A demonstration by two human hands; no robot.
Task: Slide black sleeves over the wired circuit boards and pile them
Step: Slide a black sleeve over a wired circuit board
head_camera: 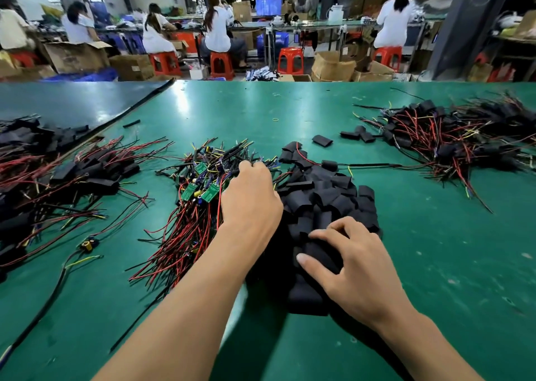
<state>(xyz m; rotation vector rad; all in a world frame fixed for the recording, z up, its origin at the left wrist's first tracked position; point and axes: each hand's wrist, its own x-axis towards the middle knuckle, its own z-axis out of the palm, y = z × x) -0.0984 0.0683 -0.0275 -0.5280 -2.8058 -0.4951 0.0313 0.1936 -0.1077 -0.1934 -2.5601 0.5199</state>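
Both hands in the two middle heaps on the green-topped bench (435, 264).
Left hand (249, 198): fingers curl into the tangle of green circuit boards with red and black wires (197, 195), tips buried, so its grip can't be told. Right hand (351, 261): on the heap of short black sleeves (327, 195) touching that tangle, thumb and forefinger either side of one; pinched or loose, unclear. Piles of sleeved boards (449, 140) lie far left and far right.

The table (319, 111) has a smooth, glossy green surface catching light. On it, the black sleeves (324, 203) look matt and soft, beside green circuit boards (200, 192) with shiny plastic-coated red wires (185, 235).
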